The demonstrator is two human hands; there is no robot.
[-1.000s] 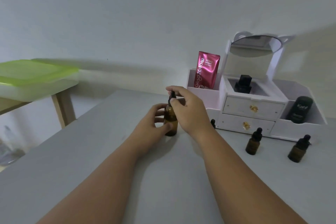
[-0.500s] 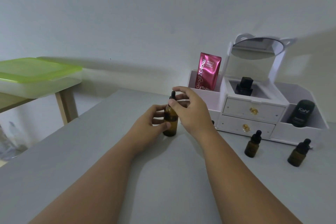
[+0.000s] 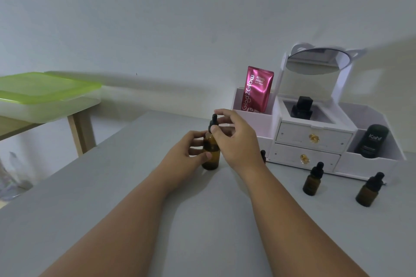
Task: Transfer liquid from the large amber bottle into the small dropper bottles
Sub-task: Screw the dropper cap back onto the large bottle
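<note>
Upright, the large amber bottle [image 3: 211,153] wears a black dropper cap [image 3: 213,122].

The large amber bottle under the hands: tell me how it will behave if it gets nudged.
The large amber bottle is tall and narrow on a small base, so it would probably tip rather than slide. It looks like smooth glass, so likely slippery and breakable. The left hand steadying its body should prevent that while the right hand pinches the dropper cap.

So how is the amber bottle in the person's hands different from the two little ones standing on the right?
The large amber bottle is taller and gripped by the left hand, while the right hand pinches its black cap. The two small dropper bottles are short, untouched and capped. All are amber glass with black dropper tops, standing upright on the grey table.
</note>
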